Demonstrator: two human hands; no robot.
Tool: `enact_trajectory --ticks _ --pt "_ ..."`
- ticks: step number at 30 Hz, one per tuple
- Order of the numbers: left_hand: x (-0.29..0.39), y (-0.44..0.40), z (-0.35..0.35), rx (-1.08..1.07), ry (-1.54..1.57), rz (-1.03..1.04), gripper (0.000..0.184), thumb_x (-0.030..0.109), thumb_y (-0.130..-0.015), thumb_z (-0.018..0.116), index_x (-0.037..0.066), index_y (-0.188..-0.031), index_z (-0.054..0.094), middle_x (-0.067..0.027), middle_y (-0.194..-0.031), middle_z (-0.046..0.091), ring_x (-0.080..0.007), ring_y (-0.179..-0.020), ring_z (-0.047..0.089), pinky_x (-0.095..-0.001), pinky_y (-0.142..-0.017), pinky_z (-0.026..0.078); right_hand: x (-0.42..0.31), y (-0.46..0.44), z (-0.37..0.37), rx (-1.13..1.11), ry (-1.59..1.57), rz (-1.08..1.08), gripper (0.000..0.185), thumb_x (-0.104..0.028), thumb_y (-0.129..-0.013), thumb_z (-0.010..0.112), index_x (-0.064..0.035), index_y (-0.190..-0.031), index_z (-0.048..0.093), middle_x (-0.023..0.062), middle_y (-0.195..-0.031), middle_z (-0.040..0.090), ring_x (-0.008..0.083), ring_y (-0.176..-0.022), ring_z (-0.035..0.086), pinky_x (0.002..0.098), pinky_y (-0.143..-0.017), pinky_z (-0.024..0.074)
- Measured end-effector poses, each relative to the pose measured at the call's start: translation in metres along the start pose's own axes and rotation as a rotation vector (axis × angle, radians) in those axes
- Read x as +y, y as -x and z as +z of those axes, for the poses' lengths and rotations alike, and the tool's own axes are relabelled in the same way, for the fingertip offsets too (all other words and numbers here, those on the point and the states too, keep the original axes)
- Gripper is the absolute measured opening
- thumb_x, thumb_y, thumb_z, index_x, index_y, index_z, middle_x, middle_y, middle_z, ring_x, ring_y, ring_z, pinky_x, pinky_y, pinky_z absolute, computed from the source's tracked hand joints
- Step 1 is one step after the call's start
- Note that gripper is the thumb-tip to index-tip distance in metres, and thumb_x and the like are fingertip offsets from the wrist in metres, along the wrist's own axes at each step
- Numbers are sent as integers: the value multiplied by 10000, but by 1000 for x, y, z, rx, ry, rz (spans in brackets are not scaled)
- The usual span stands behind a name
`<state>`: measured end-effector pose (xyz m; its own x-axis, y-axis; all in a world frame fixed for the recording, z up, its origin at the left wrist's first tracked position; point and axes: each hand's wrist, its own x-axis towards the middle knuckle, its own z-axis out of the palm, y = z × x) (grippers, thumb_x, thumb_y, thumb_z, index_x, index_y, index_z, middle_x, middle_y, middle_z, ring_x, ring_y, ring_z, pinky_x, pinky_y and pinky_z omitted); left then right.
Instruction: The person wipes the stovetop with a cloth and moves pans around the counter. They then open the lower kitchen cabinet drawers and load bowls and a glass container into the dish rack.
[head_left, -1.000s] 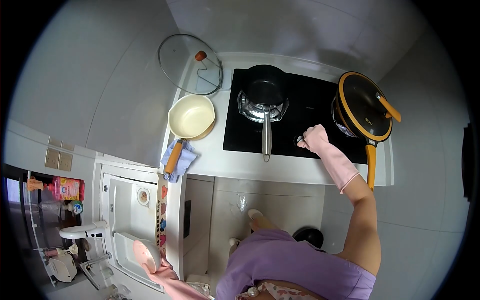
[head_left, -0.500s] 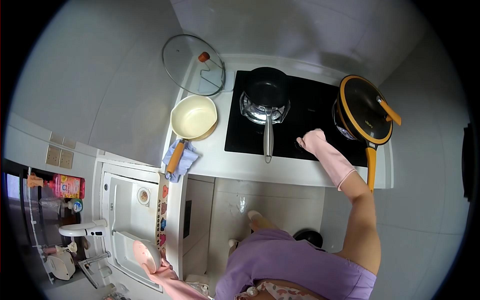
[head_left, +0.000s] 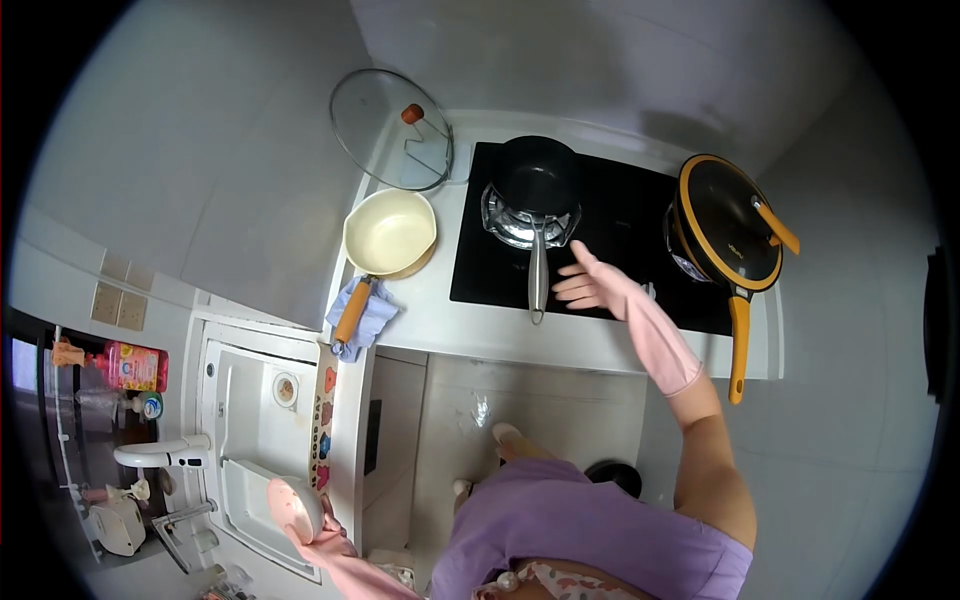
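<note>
My left hand [head_left: 325,540], in a pink rubber glove, grips a small pink-and-white bowl [head_left: 294,506] by its side at the sink. My right hand [head_left: 602,286], gloved the same way, is over the black cooktop [head_left: 620,220] with fingers spread and nothing in it. Its fingertips are just right of the metal handle of a small black frying pan [head_left: 536,175], apart from it as far as I can see. The pan sits on the left burner. On the right burner stands a lidded wok [head_left: 730,220] with a yellow rim and handle.
A cream saucepan [head_left: 390,230] stands left of the cooktop, its wooden handle over a blue cloth [head_left: 370,315]. Behind it a glass lid [head_left: 385,130] leans upright in a rack. The white sink [head_left: 265,430] and faucet [head_left: 165,455] are at lower left, with soap bottles [head_left: 137,367] beyond.
My right hand has moved left from the cooktop's front knob area toward the frying pan's handle, and its fingers have opened. My left hand still holds the bowl in nearly the same place.
</note>
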<state>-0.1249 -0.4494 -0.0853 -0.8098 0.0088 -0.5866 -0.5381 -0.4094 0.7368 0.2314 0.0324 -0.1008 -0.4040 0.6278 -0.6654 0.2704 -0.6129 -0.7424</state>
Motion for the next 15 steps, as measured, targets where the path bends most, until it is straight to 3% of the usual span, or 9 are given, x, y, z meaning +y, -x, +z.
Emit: enact_trajectory --ticks 2,4,5,6,8,11,15 --pt "-1 12 14 12 13 -15 673 411 -898 537 10 -1387 306 -243 -1180 538 -353 -845 653 -228 -477 539 5 -5 26 -245 -265 -50 856 -690 -817 516 -34 -1350 376 278 -1281 486 381 -1146 536 514 -928 469" --pt "-1 15 17 2 21 -24 675 413 -897 540 16 -1390 305 -238 -1189 532 -362 -858 652 -231 -488 546 5 -7 56 -193 -458 -82 826 -630 -791 617 -39 -1323 395 271 -1267 497 387 -1129 545 536 -894 485" --pt "-1 13 13 -14 22 -27 676 417 -897 541 19 -1390 306 -235 -1191 531 -366 -863 651 -230 -489 544 1 -7 69 -119 -519 -74 766 -584 -785 657 -58 -1290 422 237 -1218 548 328 -1079 587 468 -859 525" --pt "0 13 11 -30 20 -28 677 421 -897 542 22 -1390 307 -231 -1193 531 -370 -868 650 -229 -489 541 0 -7 77 -89 -531 -139 639 -530 -823 654 -71 -1229 473 165 -1075 627 214 -872 634 356 -778 544" --pt "1 13 8 -25 16 -9 680 425 -895 545 23 -1390 309 -223 -1207 525 -379 -868 649 -229 -483 536 -6 -6 89 58 -427 -154 434 -409 -856 670 -76 -1095 527 56 -851 623 108 -638 546 258 -613 489" --pt "3 8 -5 -65 19 -5 681 424 -891 554 27 -1390 313 -210 -1224 518 -387 -867 648 -228 -481 531 7 -27 92 111 -406 -231 264 -272 -859 679 -82 -965 529 1 -695 516 81 -539 437 239 -524 399" --pt "3 17 -4 -25 44 32 682 417 -883 572 40 -1392 319 -195 -1236 514 -390 -874 646 -231 -495 536 14 -13 90 56 -422 -269 167 -138 -842 658 -78 -914 520 -13 -609 465 77 -499 423 237 -489 371"
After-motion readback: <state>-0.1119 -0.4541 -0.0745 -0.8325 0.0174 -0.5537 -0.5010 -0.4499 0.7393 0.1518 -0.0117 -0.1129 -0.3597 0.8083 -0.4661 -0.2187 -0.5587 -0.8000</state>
